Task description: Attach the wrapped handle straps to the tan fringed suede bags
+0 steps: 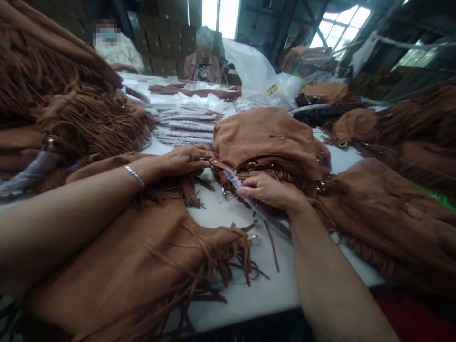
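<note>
A brown bag (pixel 263 135) with a zipper and metal rings lies on the white table, at the middle of the view. My left hand (pixel 187 160), its fingers closed, holds the end of a brown strap at the bag's left side. Clear plastic wrap covers a strap (pixel 261 209) that runs down and right from there. My right hand (pixel 263 187) pinches this wrapped strap in front of the bag. Under my left forearm lies a fringed brown bag (pixel 142 251), its fringe spread toward the table's front edge.
Fringed bags are heaped at the left (pixel 89 118) and right (pixel 409 128). Wrapped straps (pixel 188 126) lie behind the left hand, near white plastic bags (pixel 285 90). Two people (pixel 119 52) (pixel 203 66) are across the table (pixel 245 294).
</note>
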`<control>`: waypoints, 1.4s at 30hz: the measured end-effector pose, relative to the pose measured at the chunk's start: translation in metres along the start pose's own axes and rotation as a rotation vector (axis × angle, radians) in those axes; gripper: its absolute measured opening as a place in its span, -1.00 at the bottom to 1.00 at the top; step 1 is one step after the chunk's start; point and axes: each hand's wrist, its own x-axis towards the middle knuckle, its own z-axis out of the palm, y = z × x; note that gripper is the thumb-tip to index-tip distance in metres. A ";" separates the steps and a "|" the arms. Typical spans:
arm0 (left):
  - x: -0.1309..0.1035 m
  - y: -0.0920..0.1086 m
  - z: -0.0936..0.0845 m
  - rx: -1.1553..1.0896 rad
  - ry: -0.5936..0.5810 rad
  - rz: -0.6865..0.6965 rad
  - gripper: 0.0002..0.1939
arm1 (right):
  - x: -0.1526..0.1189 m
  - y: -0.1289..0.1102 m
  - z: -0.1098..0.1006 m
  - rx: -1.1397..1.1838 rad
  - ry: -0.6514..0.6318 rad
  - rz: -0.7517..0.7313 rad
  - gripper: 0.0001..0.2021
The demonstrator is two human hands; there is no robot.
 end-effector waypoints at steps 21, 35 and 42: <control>0.071 0.171 0.060 0.448 -0.145 0.660 -0.88 | 0.019 0.027 -0.016 0.501 0.015 -0.006 -0.73; 0.021 0.108 -0.003 -0.334 0.091 0.051 -0.58 | -0.018 0.013 -0.045 0.625 0.286 -0.467 -0.66; 0.022 0.109 0.011 -0.705 0.078 0.040 -0.56 | -0.021 -0.012 0.006 0.479 0.255 -0.601 -0.62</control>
